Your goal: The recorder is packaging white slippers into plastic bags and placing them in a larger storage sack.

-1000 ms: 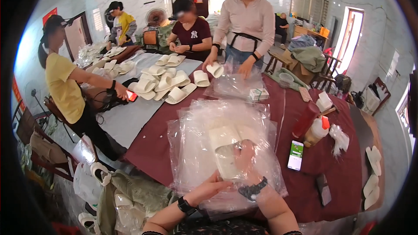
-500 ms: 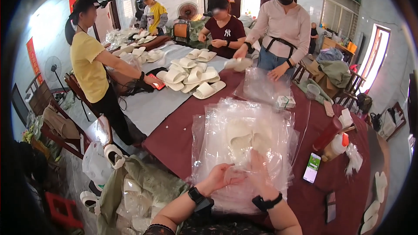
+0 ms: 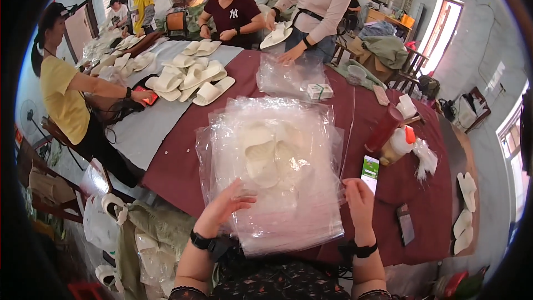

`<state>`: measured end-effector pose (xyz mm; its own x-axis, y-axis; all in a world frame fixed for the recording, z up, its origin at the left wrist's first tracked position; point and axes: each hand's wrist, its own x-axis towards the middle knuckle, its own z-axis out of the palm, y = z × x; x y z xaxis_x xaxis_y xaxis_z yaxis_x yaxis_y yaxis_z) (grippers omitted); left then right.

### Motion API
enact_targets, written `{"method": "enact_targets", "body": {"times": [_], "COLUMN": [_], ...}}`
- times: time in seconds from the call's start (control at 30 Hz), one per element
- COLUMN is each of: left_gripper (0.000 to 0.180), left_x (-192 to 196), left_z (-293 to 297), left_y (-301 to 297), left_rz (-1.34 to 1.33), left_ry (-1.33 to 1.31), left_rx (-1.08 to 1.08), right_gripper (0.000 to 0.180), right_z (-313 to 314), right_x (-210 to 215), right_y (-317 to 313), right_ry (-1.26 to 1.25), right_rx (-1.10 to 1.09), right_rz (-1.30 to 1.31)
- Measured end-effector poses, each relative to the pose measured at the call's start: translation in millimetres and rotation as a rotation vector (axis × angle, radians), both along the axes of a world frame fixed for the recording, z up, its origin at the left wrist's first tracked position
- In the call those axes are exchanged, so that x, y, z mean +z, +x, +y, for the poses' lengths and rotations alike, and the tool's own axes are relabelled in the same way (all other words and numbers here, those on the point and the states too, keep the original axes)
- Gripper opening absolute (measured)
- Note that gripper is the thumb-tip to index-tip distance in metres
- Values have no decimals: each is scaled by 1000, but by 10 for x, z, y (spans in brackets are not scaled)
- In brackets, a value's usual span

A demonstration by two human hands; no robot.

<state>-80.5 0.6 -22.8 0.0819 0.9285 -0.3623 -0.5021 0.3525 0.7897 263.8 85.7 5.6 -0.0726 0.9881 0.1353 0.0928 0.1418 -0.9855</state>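
Note:
A pair of cream slippers (image 3: 261,165) lies inside a clear plastic bag, on top of a stack of clear plastic bags (image 3: 311,222) in front of me. My left hand (image 3: 229,204) is open, fingers apart, over the lower left part of the stack. My right hand (image 3: 360,200) is at the stack's right edge, its thumb and fingertips closed on the edge of a plastic bag. Glare on the film hides which layer the fingers hold.
Loose cream slippers (image 3: 191,75) lie piled at the far left of the dark red tablecloth (image 3: 177,158). Right of the stack are a phone (image 3: 370,171), a red cylinder (image 3: 384,128) and a plastic jar (image 3: 398,145). Across the table a co-worker (image 3: 313,0) holds a slipper.
My hands have parted from the near end of the slippers, left hand to the left, right hand to the bag's right edge. The bagged slippers now lie flat. The view has shifted right.

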Motion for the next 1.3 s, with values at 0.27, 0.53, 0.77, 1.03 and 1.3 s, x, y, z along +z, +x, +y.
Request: {"method": "enact_targets", "body": {"times": [0.27,0.53,0.77,1.03,1.3], "left_gripper": [54,37,27,16,7], "left_x": [141,-231,-243,54,324], "left_z": [-154,-151,-261,-247,-50], "left_y": [-212,-344,-324,-311,-239], "left_rz": [663,567,851,832,452], "left_ry": [-10,-2,18,-99,127], "left_rx": [39,54,60,-57,330], "right_gripper": [36,22,33,29,10], "right_z": [88,484,316,353,450], "right_x": [-309,-697,-488,-391,-40], "right_y": [-225,-98,36,187,1], "right_ry": [-298,-146,-171,-389,-190], "right_rx": [237,250,345,554,274], "right_rz": [-211,-137,-307,-155,35]}}
